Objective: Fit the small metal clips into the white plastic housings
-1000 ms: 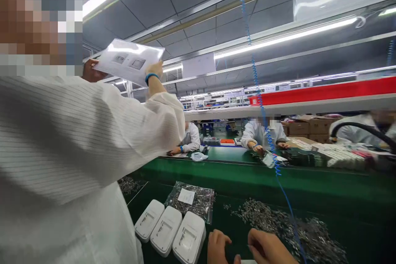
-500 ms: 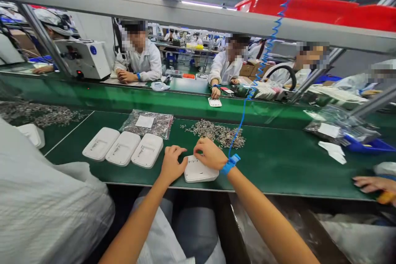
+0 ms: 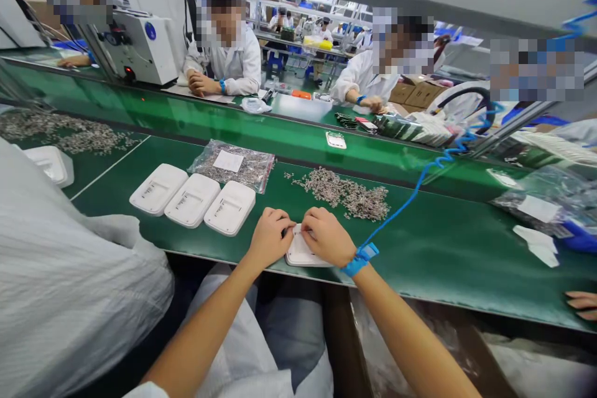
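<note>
A white plastic housing [image 3: 302,254] lies flat at the table's front edge, partly covered by my hands. My left hand [image 3: 270,236] is at its upper left corner, fingers and thumb curled inward. Over its upper right part bends my right hand [image 3: 329,237], fingertips drawn together against the housing. Whatever small thing either hand pinches is hidden. A blue wrist strap [image 3: 361,260] with a coiled cord [image 3: 410,199] is on my right wrist. Just beyond the hands lies a loose pile of small metal parts [image 3: 342,194].
Three similar white housings [image 3: 192,200] lie in a row at left, below a clear bag of metal parts [image 3: 233,166]. A green conveyor [image 3: 289,130] carries a small white piece [image 3: 336,140]. Co-workers sit opposite. A person's white sleeve [image 3: 84,298] is close on my left.
My left hand has curled its fingers and closed in on the housing. My right hand stays over it. A co-worker opposite has drawn a hand back from the white piece. The view has shifted.
</note>
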Demonstrator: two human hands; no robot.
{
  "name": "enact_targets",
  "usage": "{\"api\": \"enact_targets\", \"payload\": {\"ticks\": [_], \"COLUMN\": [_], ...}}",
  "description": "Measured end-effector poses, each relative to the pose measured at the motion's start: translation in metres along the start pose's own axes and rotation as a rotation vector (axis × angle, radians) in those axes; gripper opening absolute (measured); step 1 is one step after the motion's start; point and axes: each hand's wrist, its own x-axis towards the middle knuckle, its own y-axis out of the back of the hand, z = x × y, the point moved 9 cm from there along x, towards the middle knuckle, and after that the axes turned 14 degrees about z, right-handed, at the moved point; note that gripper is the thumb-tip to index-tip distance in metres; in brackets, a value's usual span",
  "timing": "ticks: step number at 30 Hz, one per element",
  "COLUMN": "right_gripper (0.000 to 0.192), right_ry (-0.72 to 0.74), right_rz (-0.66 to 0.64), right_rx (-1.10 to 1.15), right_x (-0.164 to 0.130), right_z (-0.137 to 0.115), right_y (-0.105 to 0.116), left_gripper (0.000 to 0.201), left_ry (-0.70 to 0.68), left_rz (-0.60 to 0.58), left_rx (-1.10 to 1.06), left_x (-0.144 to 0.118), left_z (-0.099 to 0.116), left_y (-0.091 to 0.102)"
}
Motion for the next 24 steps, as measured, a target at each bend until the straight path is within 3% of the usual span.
{"api": "enact_targets", "payload": {"ticks": [7, 13, 17, 24], "right_gripper": [0.018, 0.007, 0.011, 0.012], "right_ry": [-0.116, 0.107, 0.146, 0.138], "right_rz": [-0.138, 0.140, 0.301, 0.350], "right_rx": [0.064, 0.052, 0.058, -0.012], "right_x": [0.014, -0.022, -0.045, -0.045], "right_z": [0.018, -0.009, -0.014, -0.019], "right_y": [-0.011, 0.016, 0.027, 0.028], "left_gripper": [0.008, 0.006, 0.005, 0.006], "left_ry": [0.039, 0.095, 0.134, 0.222], "left_rz": [-0.013, -0.012, -0.026, -0.049], "left_rx": [-0.003, 0.012, 0.040, 0.037], "left_x": [0.001, -0.001, -0.002, 0.000], "left_z": [-0.002, -0.007, -0.009, -0.012], "left_y": [-0.003, -0.006, -0.008, -0.010]}}
